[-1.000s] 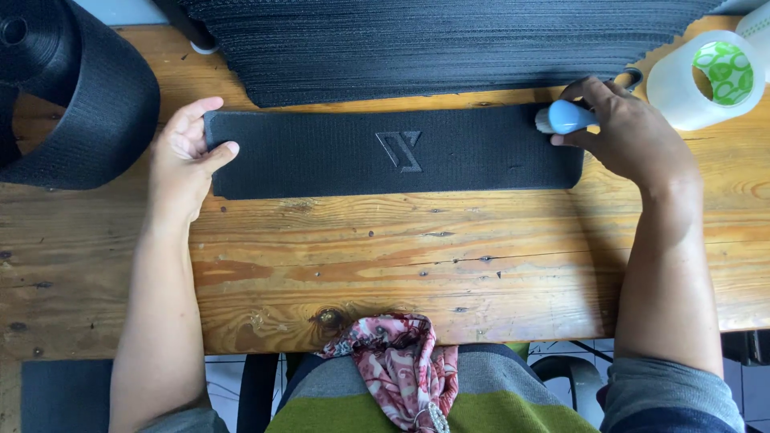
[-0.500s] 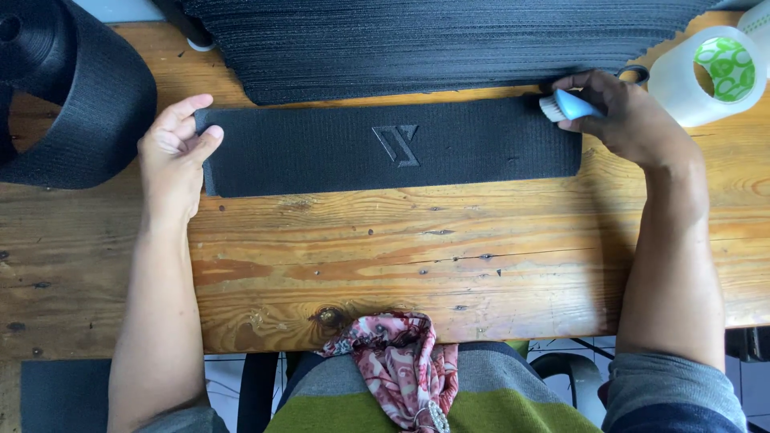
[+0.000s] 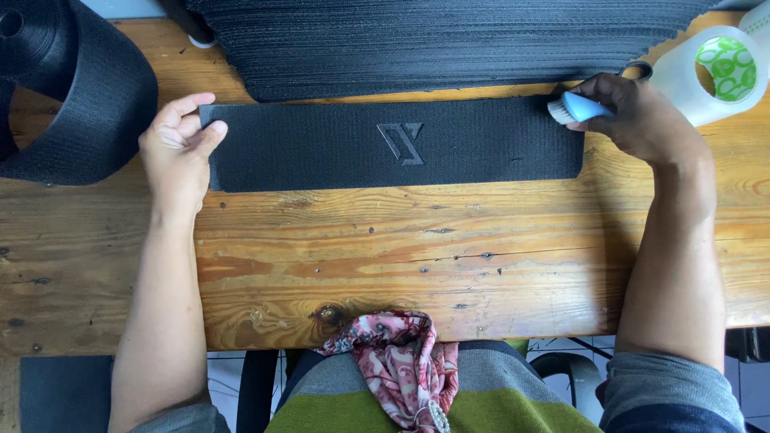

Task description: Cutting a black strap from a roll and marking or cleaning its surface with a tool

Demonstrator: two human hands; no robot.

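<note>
Right hand [image 3: 642,120] is gripping a small blue brush [image 3: 579,107], bristles touching the strip's [image 3: 393,144] top right corner near the table's [image 3: 401,248] far edge. Left hand [image 3: 178,152] is lying flat, fingers together, pinning the left end. Looks like brushing is only starting; most of the strip's unbrushed.

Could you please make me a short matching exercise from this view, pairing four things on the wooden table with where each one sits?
Things:
1. black strip
2. small blue brush
3. white plastic jug
4. large black roll

Places:
A. far left of the table
B. top right corner, beyond the right hand
C. lying flat across the middle, its left end pinned by the left hand
D. held in the right hand, bristles at the strip's upper right corner

Pairs: 1-C, 2-D, 3-B, 4-A
</note>
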